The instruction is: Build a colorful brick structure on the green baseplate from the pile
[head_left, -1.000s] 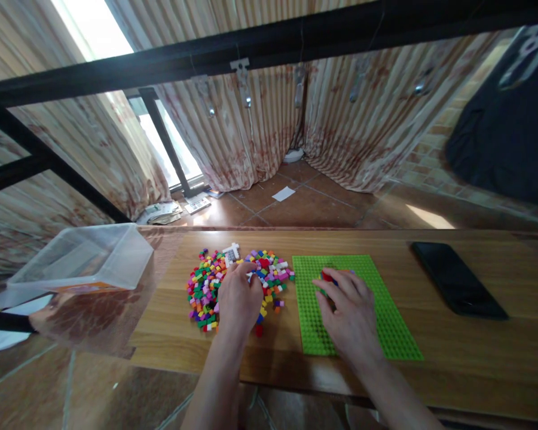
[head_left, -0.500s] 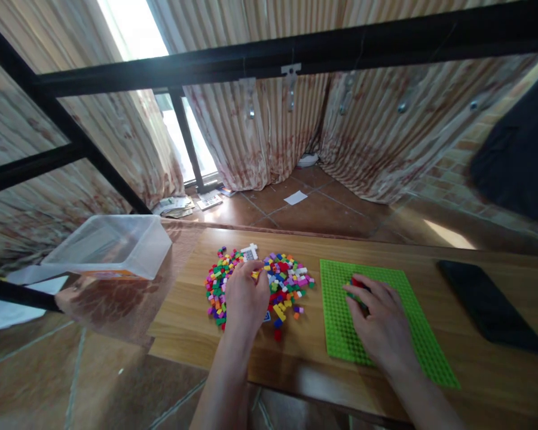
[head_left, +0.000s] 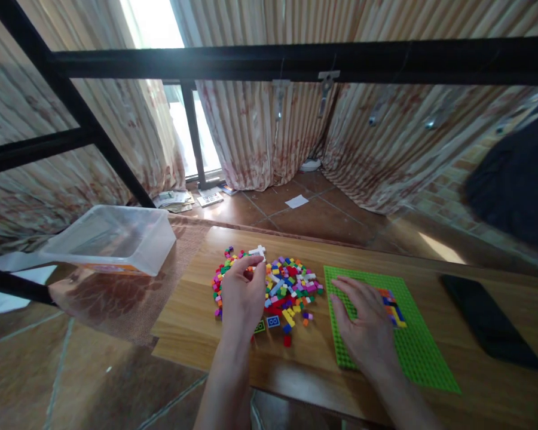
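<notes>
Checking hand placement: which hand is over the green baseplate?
The right hand, above the studded green baseplate; the left hand is instead over the loose toy bricks.

a dark phone [head_left: 491, 321] lies flat. white paper [head_left: 296, 201] rests on floor tiles [head_left: 336, 206]. striped curtains [head_left: 246, 137] hang behind a black bar [head_left: 251, 64].

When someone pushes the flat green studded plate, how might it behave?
The flat green studded plate probably slides rather than tips, since it lies flat on the brown wooden table. It looks thin, so it may flex if lifted.
</notes>
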{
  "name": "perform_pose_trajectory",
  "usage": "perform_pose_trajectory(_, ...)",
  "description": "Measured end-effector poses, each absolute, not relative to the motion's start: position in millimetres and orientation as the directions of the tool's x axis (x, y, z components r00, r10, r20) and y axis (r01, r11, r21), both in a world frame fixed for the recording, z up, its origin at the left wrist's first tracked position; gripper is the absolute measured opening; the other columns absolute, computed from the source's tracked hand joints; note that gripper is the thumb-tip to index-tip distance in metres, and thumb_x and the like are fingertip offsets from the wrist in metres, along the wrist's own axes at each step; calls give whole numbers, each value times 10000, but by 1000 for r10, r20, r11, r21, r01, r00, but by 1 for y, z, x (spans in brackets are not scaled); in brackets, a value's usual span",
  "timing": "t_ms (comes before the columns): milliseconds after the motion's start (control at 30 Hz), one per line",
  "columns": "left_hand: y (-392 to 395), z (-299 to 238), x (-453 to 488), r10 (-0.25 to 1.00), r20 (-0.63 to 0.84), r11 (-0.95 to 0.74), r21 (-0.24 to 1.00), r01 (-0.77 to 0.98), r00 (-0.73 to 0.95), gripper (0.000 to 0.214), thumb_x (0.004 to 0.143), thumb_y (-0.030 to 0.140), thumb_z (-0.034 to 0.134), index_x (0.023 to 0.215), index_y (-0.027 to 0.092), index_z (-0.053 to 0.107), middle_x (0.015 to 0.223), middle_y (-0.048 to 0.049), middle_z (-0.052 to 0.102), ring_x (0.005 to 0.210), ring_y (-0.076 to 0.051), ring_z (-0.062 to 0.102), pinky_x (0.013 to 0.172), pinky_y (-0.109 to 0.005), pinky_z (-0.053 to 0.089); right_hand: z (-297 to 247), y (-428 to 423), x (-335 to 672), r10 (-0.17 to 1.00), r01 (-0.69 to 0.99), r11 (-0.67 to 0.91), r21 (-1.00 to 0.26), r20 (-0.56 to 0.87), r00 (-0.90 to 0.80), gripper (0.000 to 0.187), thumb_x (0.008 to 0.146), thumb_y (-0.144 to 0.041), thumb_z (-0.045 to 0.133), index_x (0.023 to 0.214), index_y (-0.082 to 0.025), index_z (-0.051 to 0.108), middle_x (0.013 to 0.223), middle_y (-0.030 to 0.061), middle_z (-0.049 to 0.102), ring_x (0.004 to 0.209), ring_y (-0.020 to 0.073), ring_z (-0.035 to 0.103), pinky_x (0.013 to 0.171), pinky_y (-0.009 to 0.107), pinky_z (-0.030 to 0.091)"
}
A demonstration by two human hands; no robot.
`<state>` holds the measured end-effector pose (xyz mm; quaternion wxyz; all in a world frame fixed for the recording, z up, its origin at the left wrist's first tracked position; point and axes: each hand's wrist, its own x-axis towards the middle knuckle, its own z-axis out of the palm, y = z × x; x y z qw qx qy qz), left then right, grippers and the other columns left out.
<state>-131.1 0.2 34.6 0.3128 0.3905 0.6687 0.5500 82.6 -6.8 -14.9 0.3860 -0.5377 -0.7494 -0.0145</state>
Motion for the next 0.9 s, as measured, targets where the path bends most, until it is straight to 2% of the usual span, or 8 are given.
perform_pose_trajectory(200, 0, 38, -135, 875, -78, 64, 997, -47, -478, 272, 716, 319, 639, 885, 121, 717, 552, 26, 582, 473, -77, 461, 444, -178, 309, -29, 21, 43, 878, 808, 367, -462, 458, -137, 408, 933, -401, 442, 1234, -157, 566, 1234, 150, 601, 1170, 289, 516, 984, 496, 424)
perform_pose_trajectory(433, -2, 44, -141, 867, -110, 70, 993, -100, -485, 274, 681, 314, 675, 865, 118, 732, 532, 29, 578, 482, -77, 468, 463, -178, 333, -38, 5, 23, 874, 754, 454, -474, 402, -274, 356, 939, -352, 449, 1241, -210, 573, 1240, 102, 629, 1172, 266, 540, 1005, 497, 419)
perform_pose_trajectory(600, -4, 45, -140, 877, -107, 66, 992, -104, -469, 255, 699, 305, 661, 862, 122, 732, 558, 18, 595, 501, -81, 479, 468, -178, 343, -29, -7, 19, 866, 664, 492, -563, 398, -304, 307, 943, -322, 458, 1200, -227, 597, 1203, 75, 657, 1150, 232, 571, 1025, 462, 421)
perform_pose_trajectory(767, -6, 48, -139, 883, -129, 85, 990, -116, -452, 247, 707, 285, 645, 865, 113, 726, 559, 18, 593, 510, -79, 476, 474, -173, 346, -26, 0, 31, 893, 651, 399, -646, 433, -118, 274, 947, -319, 436, 1090, -212, 644, 1130, 88, 681, 1066, 219, 614, 960, 422, 471)
perform_pose_trajectory(900, -7, 51, -140, 883, -134, 89, 989, -119, -450, 253, 708, 275, 638, 874, 105, 725, 525, 34, 561, 477, -65, 440, 450, -165, 308, -30, 9, 47, 884, 751, 302, -587, 468, 10, 293, 925, -322, 440, 1058, -171, 653, 1100, 125, 673, 1049, 249, 604, 936, 447, 470)
